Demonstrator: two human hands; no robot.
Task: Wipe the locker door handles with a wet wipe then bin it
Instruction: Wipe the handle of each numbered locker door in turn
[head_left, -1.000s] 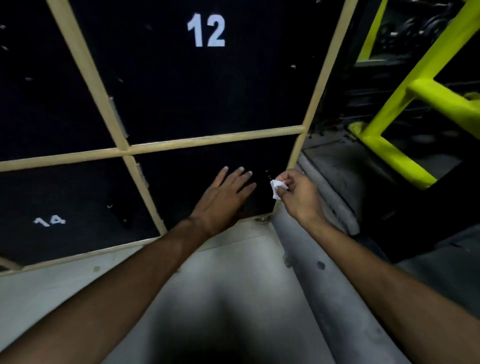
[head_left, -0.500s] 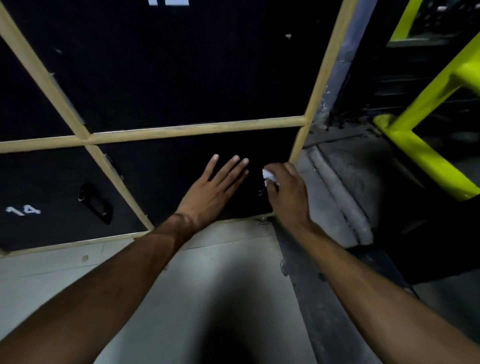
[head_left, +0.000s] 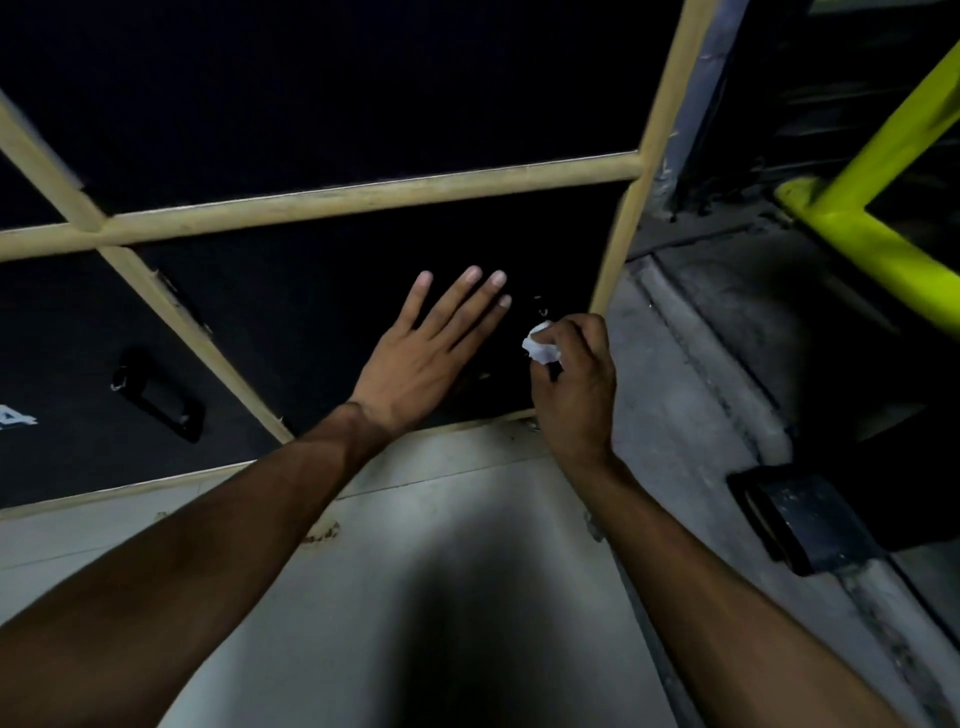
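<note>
Black locker doors sit in a tan frame (head_left: 363, 195). My left hand (head_left: 426, 353) lies flat with fingers spread on the bottom-right door (head_left: 311, 312). My right hand (head_left: 574, 384) is closed around a crumpled white wet wipe (head_left: 541, 347), pressed against the right edge of the same door where its handle is mostly hidden in the dark. The neighbouring door on the left shows a black handle (head_left: 158, 400).
A yellow-green metal frame (head_left: 862, 234) stands at the right. A dark block (head_left: 810, 519) lies on the grey floor (head_left: 467, 519) at the lower right. The tan upright post (head_left: 618, 244) marks the lockers' right end.
The view has dropped lower along the lockers. My right hand with the wipe shifted slightly down on the door edge; my left hand stays flat on the door.
</note>
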